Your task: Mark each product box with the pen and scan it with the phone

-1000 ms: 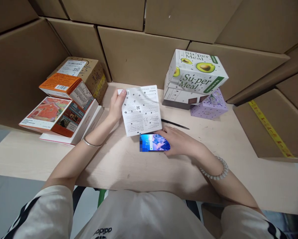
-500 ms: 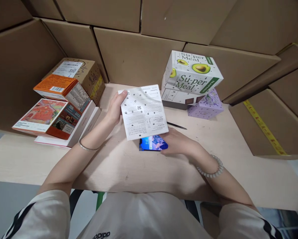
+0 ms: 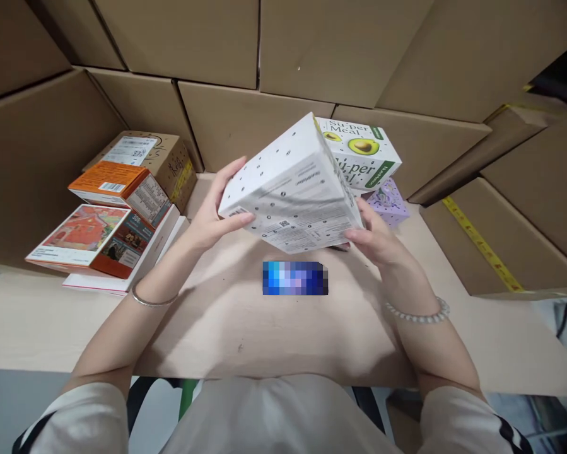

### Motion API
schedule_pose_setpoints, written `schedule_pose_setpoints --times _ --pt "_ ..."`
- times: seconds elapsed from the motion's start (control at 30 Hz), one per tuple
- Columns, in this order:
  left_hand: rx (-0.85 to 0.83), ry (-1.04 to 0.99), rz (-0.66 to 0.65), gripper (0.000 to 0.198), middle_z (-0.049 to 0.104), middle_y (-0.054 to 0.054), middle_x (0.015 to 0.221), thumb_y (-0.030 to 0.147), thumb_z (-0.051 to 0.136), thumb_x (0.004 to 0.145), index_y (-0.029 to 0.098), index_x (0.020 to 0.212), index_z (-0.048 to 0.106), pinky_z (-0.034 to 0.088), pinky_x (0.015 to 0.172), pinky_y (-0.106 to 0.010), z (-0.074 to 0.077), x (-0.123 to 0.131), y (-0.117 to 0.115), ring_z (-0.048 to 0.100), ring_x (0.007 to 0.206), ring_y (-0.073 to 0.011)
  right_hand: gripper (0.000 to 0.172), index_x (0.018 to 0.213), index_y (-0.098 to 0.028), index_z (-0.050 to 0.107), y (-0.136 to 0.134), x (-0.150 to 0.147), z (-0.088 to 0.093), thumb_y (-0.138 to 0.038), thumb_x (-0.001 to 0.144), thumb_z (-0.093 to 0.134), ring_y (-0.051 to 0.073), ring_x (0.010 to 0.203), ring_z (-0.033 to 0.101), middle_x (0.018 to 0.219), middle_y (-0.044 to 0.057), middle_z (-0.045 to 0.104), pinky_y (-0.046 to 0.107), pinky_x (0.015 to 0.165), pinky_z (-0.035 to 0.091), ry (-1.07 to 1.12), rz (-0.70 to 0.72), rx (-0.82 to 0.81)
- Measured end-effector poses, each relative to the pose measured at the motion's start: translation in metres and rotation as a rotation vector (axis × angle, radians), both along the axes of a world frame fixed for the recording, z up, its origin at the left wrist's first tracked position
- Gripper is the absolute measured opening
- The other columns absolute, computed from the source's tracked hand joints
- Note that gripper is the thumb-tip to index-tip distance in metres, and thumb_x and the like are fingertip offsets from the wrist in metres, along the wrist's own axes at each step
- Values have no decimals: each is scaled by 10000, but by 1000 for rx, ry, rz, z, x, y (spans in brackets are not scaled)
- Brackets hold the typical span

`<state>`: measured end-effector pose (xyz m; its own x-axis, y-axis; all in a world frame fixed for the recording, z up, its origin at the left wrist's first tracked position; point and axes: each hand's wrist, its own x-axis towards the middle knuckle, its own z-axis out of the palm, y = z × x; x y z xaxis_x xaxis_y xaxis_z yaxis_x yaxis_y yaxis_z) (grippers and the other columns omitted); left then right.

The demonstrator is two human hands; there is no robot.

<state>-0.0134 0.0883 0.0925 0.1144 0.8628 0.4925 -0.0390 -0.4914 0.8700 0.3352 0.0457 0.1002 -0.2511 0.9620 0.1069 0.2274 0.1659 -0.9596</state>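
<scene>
A white carton with small printed marks and fine text hangs tilted above the table, held by both hands. My left hand grips its left end, thumb across the near face. On its lower right corner is my right hand, with the thumb in front and the fingers behind. Below the carton a phone lies flat on the table, its screen blurred out. The carton partly covers an avocado-printed "Su-per Meal" box behind it.
On the left are stacked an orange box, a picture-printed box, white boxes and a brown carton. A purple box stands at the right. Cardboard walls enclose the back and sides; yellow tape marks the right one.
My right hand has left the phone and taken hold of the carton's right side. The carton is raised and tilted, now showing a second face. The view has shifted slightly.
</scene>
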Motion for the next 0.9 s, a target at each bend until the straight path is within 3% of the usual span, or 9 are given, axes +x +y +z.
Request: schedule_pose_setpoints --times 0.13,0.23,0.3,0.4,0.57,0.67,0.8,0.9 --pt "15 191 -221 1001 682 -132 1414 470 1134 480 319 1367 695 572 1196 -559 4 -8 7 664 1370 -404 954 1602 -335 451 -27 16 39 -400 772 917 336 1295 714 1587 140 592 468 913 675 -340 -51 429" --pt "30 170 -173 964 653 -130 1487 499 1108 568 344 1416 677 596 1159 -564 5 3 5 657 1378 -410 819 1542 -375 530 -53 15 64 -306 821 911 364 1379 666 1489 113 649 489 936 670 -464 -65 789" --pt "83 139 -103 908 628 -118 1546 546 1066 649 372 1448 671 556 1217 -589 10 12 4 588 1480 -433 805 1538 -401 522 -61 13 69 -326 840 916 393 1421 636 1470 107 652 560 991 659 -514 -125 932" --pt "179 122 -103 871 610 -105 1594 540 1047 668 382 1448 694 421 1355 -631 26 25 5 437 1626 -461 832 1576 -436 442 -54 15 65 -356 874 881 430 1488 589 1568 114 586 664 1068 627 -619 -295 964" --pt "161 42 -284 925 541 -87 1699 520 1042 696 376 1518 643 350 1410 -647 43 64 27 366 1699 -466 876 1630 -402 365 -10 26 55 -337 894 837 459 1626 444 1684 152 462 714 1145 585 -720 -518 901" --pt "243 20 -198 789 551 -100 1703 562 977 808 338 1488 644 287 1435 -640 39 96 59 310 1744 -439 879 1670 -392 336 19 33 55 -338 929 805 462 1677 361 1761 159 384 745 1237 498 -763 -571 816" --pt "299 -23 -146 752 567 -107 1703 692 893 863 322 1468 642 349 1412 -607 27 126 99 455 1678 -418 893 1702 -348 287 55 45 58 -326 952 770 467 1699 339 1773 185 366 811 1311 356 -761 -527 786" --pt "286 -43 -86 767 613 -109 1658 707 906 842 322 1455 656 387 1394 -592 20 139 117 506 1645 -412 967 1729 -339 246 81 58 55 -378 942 807 460 1730 286 1792 194 332 808 1343 301 -750 -498 756"
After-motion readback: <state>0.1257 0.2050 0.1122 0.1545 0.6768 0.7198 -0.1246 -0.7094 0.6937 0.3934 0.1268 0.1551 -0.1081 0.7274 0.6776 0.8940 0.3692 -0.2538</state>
